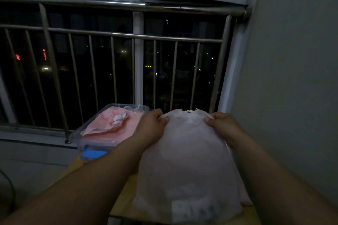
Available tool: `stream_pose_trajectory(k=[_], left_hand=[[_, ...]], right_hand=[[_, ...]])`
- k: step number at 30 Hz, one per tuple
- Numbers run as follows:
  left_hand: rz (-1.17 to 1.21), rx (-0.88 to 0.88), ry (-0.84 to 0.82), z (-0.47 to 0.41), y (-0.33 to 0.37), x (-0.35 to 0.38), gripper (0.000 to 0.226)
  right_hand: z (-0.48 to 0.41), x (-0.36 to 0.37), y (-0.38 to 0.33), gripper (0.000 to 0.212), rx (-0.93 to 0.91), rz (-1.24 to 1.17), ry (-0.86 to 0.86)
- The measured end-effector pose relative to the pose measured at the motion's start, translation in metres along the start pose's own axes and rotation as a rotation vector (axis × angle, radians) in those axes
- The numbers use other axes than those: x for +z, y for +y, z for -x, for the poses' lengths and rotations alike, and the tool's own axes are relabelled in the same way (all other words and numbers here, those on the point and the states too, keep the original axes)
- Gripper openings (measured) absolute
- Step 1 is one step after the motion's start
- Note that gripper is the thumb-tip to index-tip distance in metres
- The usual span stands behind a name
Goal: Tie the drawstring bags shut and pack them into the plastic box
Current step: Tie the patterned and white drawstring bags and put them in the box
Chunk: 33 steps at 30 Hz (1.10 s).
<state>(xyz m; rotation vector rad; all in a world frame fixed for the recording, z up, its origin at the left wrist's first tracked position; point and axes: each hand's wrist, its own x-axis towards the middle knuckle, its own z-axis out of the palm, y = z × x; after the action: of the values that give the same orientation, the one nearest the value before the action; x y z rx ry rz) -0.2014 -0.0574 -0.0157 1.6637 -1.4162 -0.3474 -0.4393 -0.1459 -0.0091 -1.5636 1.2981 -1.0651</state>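
Note:
A pale pink drawstring bag (pixel 186 160) lies flat on the wooden table (pixel 122 201) in front of me, its gathered mouth with white cord at the far end. My left hand (pixel 150 126) pinches the bag's upper left corner, thumb on top. My right hand (pixel 222 124) pinches the upper right corner the same way. To the left stands a clear plastic box (pixel 87 133) with pink drawstring bags (pixel 113 124) lying inside it, their white cords showing.
A metal railing (pixel 128 38) and a dark window run behind the table. A grey wall (pixel 292 78) stands close on the right. More pink fabric (pixel 244 195) peeks from under the bag's right edge. The box has a blue latch (pixel 93 153).

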Motion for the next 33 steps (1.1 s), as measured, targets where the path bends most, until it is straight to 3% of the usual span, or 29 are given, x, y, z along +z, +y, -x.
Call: stream_pose_trajectory(k=[5, 8, 11, 16, 20, 25, 28, 31, 33], left_hand=[[-0.181, 0.047, 0.105, -0.011, -0.009, 0.026, 0.021], [-0.430, 0.274, 0.220, 0.015, -0.008, 0.040, 0.032], [-0.510, 0.469, -0.032, 0.056, -0.008, 0.061, 0.039], [-0.672, 0.244, -0.516, 0.080, -0.039, 0.095, 0.067], [-0.670, 0.217, -0.599, 0.081, -0.047, 0.102, 0.063], [-0.672, 0.268, -0.597, 0.079, -0.048, 0.099, 0.052], [-0.616, 0.267, -0.439, 0.087, -0.053, 0.098, 0.047], [-0.335, 0.166, -0.226, 0.101, -0.063, 0.106, 0.054], [-0.176, 0.085, -0.216, 0.106, -0.062, 0.105, 0.058]], right_hand=[[-0.020, 0.014, 0.018, 0.012, -0.033, 0.106, 0.040], [-0.033, 0.022, 0.023, 0.012, -0.039, 0.116, 0.023], [-0.044, 0.030, 0.030, 0.010, -0.010, 0.111, 0.019], [-0.039, 0.032, 0.036, 0.010, -0.030, 0.116, 0.055], [-0.018, 0.024, 0.045, 0.013, -0.082, 0.141, 0.007], [0.027, 0.004, 0.056, 0.024, -0.142, 0.109, -0.079], [0.056, -0.012, 0.066, 0.029, -0.169, 0.124, -0.120], [0.082, -0.025, 0.078, 0.042, -0.212, 0.164, -0.202], [0.101, -0.029, 0.084, 0.050, -0.250, 0.263, -0.209]])
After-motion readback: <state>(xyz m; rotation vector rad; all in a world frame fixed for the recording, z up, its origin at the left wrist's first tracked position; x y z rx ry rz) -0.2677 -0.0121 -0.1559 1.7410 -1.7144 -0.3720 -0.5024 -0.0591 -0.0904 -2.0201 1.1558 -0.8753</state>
